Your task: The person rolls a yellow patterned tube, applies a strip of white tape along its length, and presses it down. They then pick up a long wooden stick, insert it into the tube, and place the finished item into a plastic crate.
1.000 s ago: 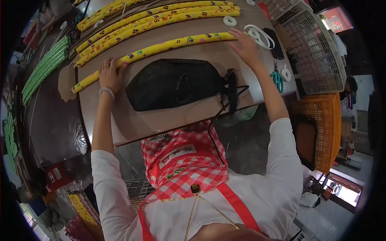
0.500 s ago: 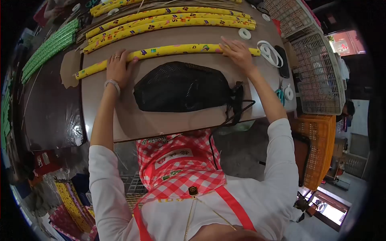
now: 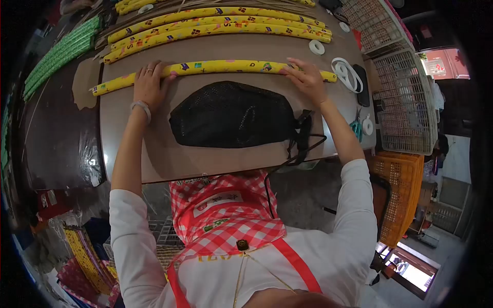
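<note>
While both palms lay flat on the yellow wrapped tube, the left hand pressed near its left part and the right hand near its right end, fingers spread and released rather than curled round anything — neither hand actually gripped the tube. It lay lengthwise across the desk, just under the fingertips and beyond the heels of both hands, with a black mesh bag sitting between the wrists on the near side, close to the tube but apparently not touching it.

Done well, this looked like a rolling or smoothing press: the weight should have stayed even across both palms, so the tube turned as one piece instead of twisting, and the fingers should have stayed flat so the patterned wrap did not crease. Past the fingertips lay more finished yellow tubes, well apart, leaving room to roll forward. To the right of the right hand's fingers sat white tape rolls and a loop of white strap — near enough to snag a sleeve, I judged.
</note>
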Tool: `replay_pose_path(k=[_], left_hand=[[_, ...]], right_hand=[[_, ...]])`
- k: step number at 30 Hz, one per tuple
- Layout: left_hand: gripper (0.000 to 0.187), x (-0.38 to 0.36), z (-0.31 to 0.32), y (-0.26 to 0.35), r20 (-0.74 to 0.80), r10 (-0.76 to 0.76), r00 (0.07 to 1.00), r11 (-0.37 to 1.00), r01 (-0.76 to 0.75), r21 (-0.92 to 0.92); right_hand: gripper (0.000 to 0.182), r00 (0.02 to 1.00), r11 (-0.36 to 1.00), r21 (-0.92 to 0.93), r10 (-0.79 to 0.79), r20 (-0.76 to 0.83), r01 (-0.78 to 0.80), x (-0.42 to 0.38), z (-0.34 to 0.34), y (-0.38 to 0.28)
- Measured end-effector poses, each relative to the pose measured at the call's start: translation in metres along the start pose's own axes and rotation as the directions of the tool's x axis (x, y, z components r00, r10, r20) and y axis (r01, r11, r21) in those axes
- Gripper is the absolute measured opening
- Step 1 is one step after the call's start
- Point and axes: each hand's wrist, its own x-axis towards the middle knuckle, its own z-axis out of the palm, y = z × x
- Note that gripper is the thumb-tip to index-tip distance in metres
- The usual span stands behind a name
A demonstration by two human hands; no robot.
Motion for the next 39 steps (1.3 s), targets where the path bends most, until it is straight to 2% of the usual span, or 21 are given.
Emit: replay_pose_path(k=[4,6,10,13,15,16,18,19,20,21,22,26,27,28,29,31,33,35,36,38,39], left_hand=[[0.034,0.001,-0.005,0.004,-0.009,0.008,1.0,0.999,-0.008,0.05],[0.034,0.001,-0.004,0.005,-0.016,0.008,1.0,1.0,-0.008,0.024],[0.033,0.001,-0.004,0.005,-0.065,0.032,0.997,0.999,-0.032,-0.001],[0.033,0.001,-0.003,0.005,-0.061,0.024,0.998,1.0,-0.024,0.003],[0.034,0.0,-0.002,0.005,-0.038,0.017,0.999,1.0,-0.016,0.005],[0.034,0.002,-0.003,0.004,-0.018,0.009,1.0,1.0,-0.009,0.01],[0.034,0.002,-0.005,0.006,-0.011,0.0,1.0,1.0,0.0,0.014],[0.034,0.001,-0.006,0.007,0.0,-0.007,1.0,1.0,0.007,0.015],[0.034,0.0,-0.005,0.007,0.002,-0.002,1.0,1.0,0.002,0.019],[0.033,-0.001,-0.002,0.005,-0.072,0.03,0.997,0.999,-0.028,0.028],[0.031,-0.001,-0.002,0.006,-0.148,0.064,0.987,0.997,-0.059,0.041],[0.029,0.008,-0.014,0.009,-0.209,0.188,0.96,0.981,-0.17,0.097],[0.029,0.021,-0.013,0.013,-0.2,0.151,0.968,0.987,-0.16,-0.032],[0.03,0.034,-0.012,0.021,-0.179,0.112,0.977,0.976,-0.142,-0.164],[0.033,0.054,-0.016,0.042,-0.162,0.108,0.981,0.969,-0.141,-0.204],[0.036,0.087,-0.012,0.087,0.095,0.184,0.978,0.944,-0.149,-0.294],[0.045,0.108,0.003,0.139,0.163,0.19,0.968,0.949,-0.139,-0.283],[0.056,0.128,0.029,0.178,0.325,0.222,0.919,0.964,-0.156,-0.217],[0.056,0.135,0.038,0.19,0.326,0.227,0.918,0.964,-0.163,-0.211],[0.064,0.143,0.054,0.205,0.649,0.112,0.752,0.978,0.032,-0.206],[0.064,0.142,0.06,0.204,0.658,0.112,0.745,0.979,0.029,-0.2]], right_hand=[[0.037,0.997,0.998,0.053,0.048,-0.058,-0.045,-0.004,0.004,-0.006],[0.034,0.983,0.985,0.132,0.126,-0.132,-0.108,-0.004,0.004,-0.009],[0.026,0.971,0.97,0.209,0.165,-0.175,-0.128,-0.007,0.006,-0.008],[0.023,0.96,0.962,0.197,0.224,-0.168,-0.19,-0.008,0.006,-0.008],[0.017,0.93,0.887,0.34,0.359,-0.084,-0.312,-0.005,0.007,-0.008],[0.017,0.931,0.889,0.341,0.355,-0.088,-0.307,-0.003,0.01,-0.004],[0.02,0.887,0.818,0.377,0.462,0.021,-0.435,-0.003,0.017,0.002],[0.02,0.885,0.815,0.38,0.466,0.019,-0.438,-0.002,0.019,-0.001],[0.023,0.872,0.832,0.284,0.489,0.029,-0.476,-0.001,0.022,-0.004],[0.026,0.858,0.84,0.186,0.512,0.033,-0.509,0.0,0.025,-0.007],[0.026,0.857,0.839,0.191,0.515,0.025,-0.51,0.001,0.024,-0.01],[0.028,0.851,0.844,0.16,0.524,-0.037,-0.512,0.004,0.022,-0.015],[0.028,0.849,0.843,0.15,0.527,-0.035,-0.517,0.003,0.023,-0.016],[0.028,0.842,0.834,0.159,0.539,-0.035,-0.528,0.002,0.025,-0.018],[0.029,0.844,0.837,0.167,0.535,-0.051,-0.521,0.002,0.027,-0.017],[0.03,0.846,0.84,0.178,0.529,-0.061,-0.513,0.001,0.028,-0.013],[0.03,0.83,0.818,0.183,0.558,-0.02,-0.546,0.001,0.029,-0.012],[0.03,0.828,0.817,0.179,0.561,-0.024,-0.548,0.0,0.03,-0.013],[0.03,0.83,0.821,0.168,0.557,-0.021,-0.546,0.0,0.03,-0.012],[0.03,0.844,0.837,0.188,0.533,-0.063,-0.514,-0.002,0.032,-0.009],[0.029,0.858,0.854,0.205,0.505,-0.098,-0.479,-0.004,0.033,-0.009]])
